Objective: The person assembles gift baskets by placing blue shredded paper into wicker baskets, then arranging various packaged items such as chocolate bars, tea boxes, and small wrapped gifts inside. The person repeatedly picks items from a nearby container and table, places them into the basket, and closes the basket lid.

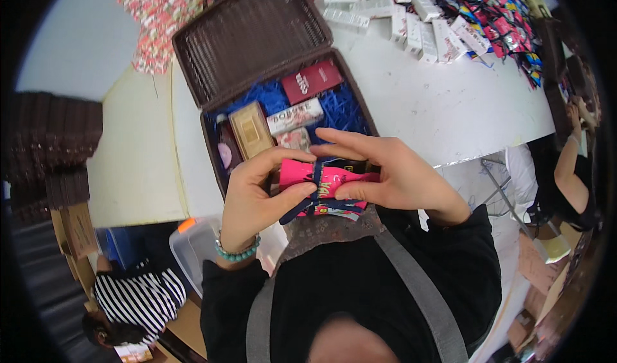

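My left hand and my right hand close from both sides on a bundle of bright pink packets, tied round with dark blue ribbon. It is held just above the near edge of an open brown woven case, its lid tilted back. Inside, blue shredded filler surrounds a dark red box, a gold-fronted box, a slim white patterned box and a floral box. A dark bottle-like item lies at the left. My hands hide the case's near right part.
Several slim white boxes and a heap of ribbon-tied packets lie at the far right. Pink floral items are piled far left. Stacked brown cases stand left. A striped-shirted person is lower left, another person's arm right.
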Tool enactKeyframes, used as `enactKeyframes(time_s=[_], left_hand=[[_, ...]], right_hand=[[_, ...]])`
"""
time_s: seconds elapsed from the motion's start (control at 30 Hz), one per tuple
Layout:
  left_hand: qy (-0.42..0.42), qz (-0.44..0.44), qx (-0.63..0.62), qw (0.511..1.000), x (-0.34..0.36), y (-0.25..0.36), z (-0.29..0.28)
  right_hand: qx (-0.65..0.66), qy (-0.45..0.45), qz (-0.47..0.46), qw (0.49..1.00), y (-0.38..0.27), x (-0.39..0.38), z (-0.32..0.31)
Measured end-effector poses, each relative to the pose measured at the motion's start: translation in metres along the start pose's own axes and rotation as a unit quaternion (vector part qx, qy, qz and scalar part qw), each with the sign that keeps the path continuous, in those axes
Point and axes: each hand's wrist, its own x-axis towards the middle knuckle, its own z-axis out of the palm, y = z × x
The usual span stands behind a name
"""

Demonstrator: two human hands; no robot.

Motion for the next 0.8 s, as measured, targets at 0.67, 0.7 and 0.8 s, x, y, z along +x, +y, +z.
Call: enactKeyframes(time_s=[0.67,0.7,0.8], left_hand=[[0.027,-0.162,-0.085,0.983,-0.055,-0.065,0.019],[0.012,-0.175,-0.064,0.982,-0.056,-0.067,0.018],[-0.012,-0.196,-0.019,0.98,-0.058,-0.069,0.021]], right_hand=[[0.02,0.027,-0.067,0.997,0.045,-0.045,0.053],[0.022,0.016,-0.067,0.997,0.046,-0.045,0.053],[-0.009,-0.021,-0.072,0.997,0.047,-0.048,0.056]])
